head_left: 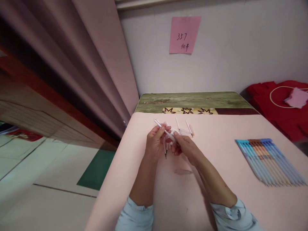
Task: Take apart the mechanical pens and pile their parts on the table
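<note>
A slim, clear pen barrel (168, 133) slants down to the right between my two hands, above the middle of the table. My left hand (155, 141) pinches it between thumb and fingers near its upper part. At the lower end, the fingers of my right hand (186, 146) are closed on it. Thin white pen refills (166, 150) with dark tips lie just under my hands, partly hidden by them. Farther back are more refills (188, 126) and clear pen parts (184, 132). Nearer to me, a small clear pen part (183, 172) rests by itself on the table.
On the right of the pink-covered table (216, 199) lies a row of pens (269, 162) with light blue, brown and blue tops. A patterned green board (192, 99) forms the far edge. Red cloth (264, 102) is at the right, a curtain (101, 48) at the left.
</note>
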Motion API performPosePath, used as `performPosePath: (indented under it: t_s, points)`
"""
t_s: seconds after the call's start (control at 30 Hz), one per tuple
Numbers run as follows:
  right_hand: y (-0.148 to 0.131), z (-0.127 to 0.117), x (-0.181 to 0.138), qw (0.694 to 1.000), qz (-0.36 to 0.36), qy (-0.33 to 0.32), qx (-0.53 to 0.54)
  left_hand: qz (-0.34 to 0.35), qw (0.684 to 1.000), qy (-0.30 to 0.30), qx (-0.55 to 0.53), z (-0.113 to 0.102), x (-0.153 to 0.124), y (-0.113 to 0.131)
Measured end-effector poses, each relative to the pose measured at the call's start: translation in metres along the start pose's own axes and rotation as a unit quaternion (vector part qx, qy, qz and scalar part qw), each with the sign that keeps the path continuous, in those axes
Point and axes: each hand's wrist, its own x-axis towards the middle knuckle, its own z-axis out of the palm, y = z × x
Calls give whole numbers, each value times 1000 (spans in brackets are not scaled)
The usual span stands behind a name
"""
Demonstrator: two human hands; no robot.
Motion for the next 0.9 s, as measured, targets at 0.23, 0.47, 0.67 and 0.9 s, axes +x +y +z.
performPosePath:
  t_s: [0.23, 0.47, 0.67, 0.9]
  points:
    - [-3, -1, -1, 996, -67, 37, 45, -14, 1000, 14, -21, 3, 0, 0]
    - [-3, -1, 0, 999, -25, 34, 20, -11, 1000, 12, -25, 3, 0, -1]
    - [-4, -2, 0, 998, -34, 52, 30, -2, 999, 11, -30, 3, 0, -3]
    - [-2, -2, 1, 997, -41, 59, 17, -1, 1000, 23, -21, 3, 1, -3]
